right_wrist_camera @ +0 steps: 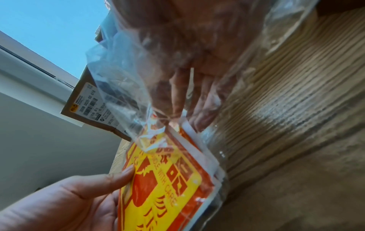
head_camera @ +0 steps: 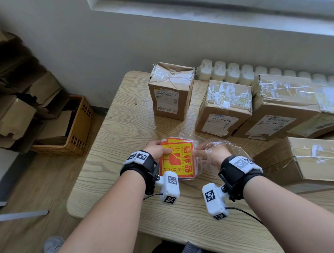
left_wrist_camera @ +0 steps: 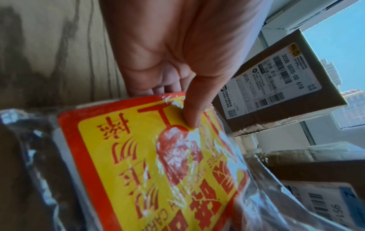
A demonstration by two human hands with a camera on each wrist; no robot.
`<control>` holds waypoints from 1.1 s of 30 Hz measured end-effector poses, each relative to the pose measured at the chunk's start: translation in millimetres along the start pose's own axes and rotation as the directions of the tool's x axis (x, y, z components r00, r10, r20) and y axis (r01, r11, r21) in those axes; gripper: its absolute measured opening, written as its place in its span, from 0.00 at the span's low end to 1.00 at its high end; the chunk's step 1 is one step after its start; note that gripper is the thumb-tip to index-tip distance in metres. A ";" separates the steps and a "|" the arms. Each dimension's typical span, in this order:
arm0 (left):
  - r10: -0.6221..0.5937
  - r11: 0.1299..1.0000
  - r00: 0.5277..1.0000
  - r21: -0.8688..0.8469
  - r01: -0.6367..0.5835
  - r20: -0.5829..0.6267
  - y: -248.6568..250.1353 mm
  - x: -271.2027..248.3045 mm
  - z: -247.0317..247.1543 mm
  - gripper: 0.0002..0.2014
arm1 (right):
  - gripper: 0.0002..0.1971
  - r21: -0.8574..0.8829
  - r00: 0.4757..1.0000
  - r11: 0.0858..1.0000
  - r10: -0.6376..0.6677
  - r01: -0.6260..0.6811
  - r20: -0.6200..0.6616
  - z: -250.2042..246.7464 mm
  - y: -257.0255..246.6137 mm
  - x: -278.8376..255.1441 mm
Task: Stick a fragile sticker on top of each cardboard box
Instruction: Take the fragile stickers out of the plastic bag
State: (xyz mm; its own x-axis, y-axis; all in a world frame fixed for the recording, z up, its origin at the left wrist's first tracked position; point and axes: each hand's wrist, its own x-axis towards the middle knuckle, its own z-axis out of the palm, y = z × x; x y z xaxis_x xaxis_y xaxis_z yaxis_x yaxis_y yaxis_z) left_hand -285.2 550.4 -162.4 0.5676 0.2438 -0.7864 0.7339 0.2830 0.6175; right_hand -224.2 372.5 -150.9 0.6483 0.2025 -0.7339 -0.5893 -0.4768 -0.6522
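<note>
Left hand (head_camera: pixel 157 150) grip: thumb on top of the fragile sticker stack (head_camera: pixel 177 159), fingers under its left edge, pinching it just above the tabletop (head_camera: pixel 124 125). Right hand (head_camera: pixel 212 154) grip: fingers inside the clear plastic bag (head_camera: pixel 218 147), at the stack's right edge; can't tell if they pinch a sticker. Stack sits between both hands. Likely next: pull 1 sticker out rightward. 5 cardboard boxes (head_camera: pixel 171 90) lie beyond the hands, tops bare of stickers; right hand is nearer most.
</note>
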 end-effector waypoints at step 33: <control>0.007 0.995 0.996 0.102 0.002 -0.086 -13.0 20.6 -13.4 0.24 | 0.10 -0.331 0.990 0.940 0.037 -0.080 -0.136 -8.0 7.5 9.3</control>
State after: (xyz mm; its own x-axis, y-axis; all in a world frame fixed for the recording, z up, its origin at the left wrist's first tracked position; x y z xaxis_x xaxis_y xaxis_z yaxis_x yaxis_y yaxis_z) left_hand -288.1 564.1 -186.4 0.5385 0.3249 -0.7775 0.7690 0.1877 0.6111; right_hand -218.8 364.0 -161.1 0.6858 0.0670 -0.7247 -0.4463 -0.7479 -0.4914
